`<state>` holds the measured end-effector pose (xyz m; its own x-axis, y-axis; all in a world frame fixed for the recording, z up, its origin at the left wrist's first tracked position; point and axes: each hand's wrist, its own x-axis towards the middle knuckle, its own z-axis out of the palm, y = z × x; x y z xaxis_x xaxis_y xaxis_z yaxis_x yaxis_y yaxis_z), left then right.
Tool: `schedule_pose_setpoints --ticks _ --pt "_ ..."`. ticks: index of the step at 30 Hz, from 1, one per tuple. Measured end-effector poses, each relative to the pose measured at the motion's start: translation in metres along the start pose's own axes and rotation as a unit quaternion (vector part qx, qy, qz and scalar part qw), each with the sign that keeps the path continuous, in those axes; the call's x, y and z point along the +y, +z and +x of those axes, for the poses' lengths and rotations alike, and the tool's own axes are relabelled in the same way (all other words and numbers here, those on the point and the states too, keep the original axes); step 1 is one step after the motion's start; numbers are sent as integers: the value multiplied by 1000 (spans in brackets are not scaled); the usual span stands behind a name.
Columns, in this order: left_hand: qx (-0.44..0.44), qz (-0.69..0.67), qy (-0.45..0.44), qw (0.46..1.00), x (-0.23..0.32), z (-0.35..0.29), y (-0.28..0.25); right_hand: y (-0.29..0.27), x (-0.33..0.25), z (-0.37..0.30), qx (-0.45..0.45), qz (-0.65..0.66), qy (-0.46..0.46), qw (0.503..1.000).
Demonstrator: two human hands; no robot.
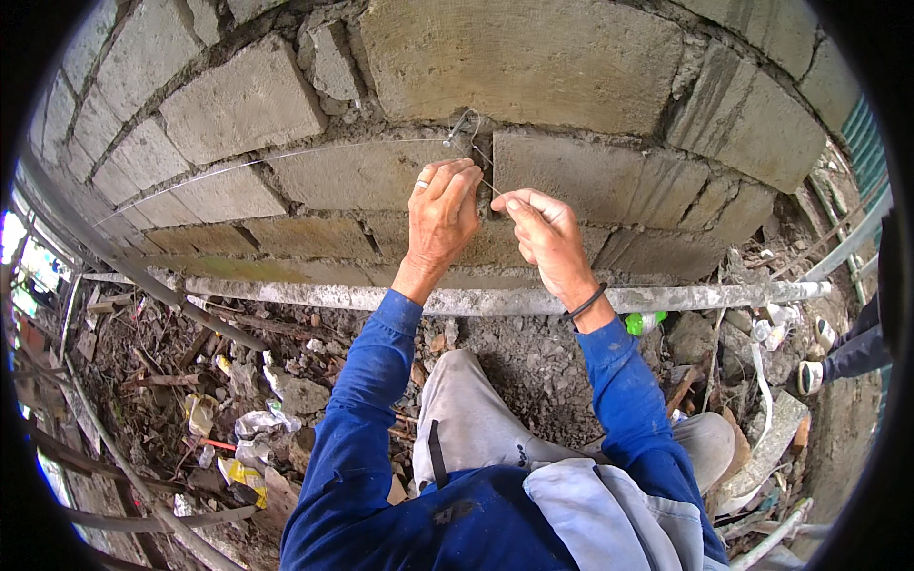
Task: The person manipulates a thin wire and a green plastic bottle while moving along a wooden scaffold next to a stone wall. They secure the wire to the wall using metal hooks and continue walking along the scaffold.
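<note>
A nail (456,130) sticks out of the mortar joint of a concrete block wall (519,62). From it a thin pale string (362,145) runs taut to the left along the blocks, and a loose loop hangs beside the nail. My left hand (445,214), with a ring on it, is closed just below the nail, its fingertips at the string; the fingertips are partly hidden against the wall. Slightly lower and to the right, my right hand (550,238) pinches the string's short end between thumb and forefinger. A short stretch of string spans the two hands.
A whitish pipe (495,302) runs along the wall's foot. Rubble and litter (257,423) cover the ground around my legs. Bent poles (157,290) stand at the left. Another person's legs and shoe (810,377) are at the far right.
</note>
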<state>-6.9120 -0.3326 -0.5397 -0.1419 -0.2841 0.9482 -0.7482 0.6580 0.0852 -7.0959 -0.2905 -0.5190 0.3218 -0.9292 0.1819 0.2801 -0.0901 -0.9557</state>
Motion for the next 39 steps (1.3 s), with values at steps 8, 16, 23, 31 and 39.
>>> schedule_pose_setpoints --ticks 8,16,23,31,39 --pt "-54 62 52 995 5 26 -26 -24 21 2 46 206 25 977" --pt "-160 59 -6 985 -100 37 -75 -35 28 17 27 212 28 976" --pt "-99 -125 -209 965 -93 5 -56 -39 43 32 65 152 11 986" --pt "-65 -323 -363 872 -50 -9 -37 -39 54 59 114 43 -4 993" --pt "-51 -300 -364 880 -23 -2 -18 -14 53 68 60 -267 -159 949"
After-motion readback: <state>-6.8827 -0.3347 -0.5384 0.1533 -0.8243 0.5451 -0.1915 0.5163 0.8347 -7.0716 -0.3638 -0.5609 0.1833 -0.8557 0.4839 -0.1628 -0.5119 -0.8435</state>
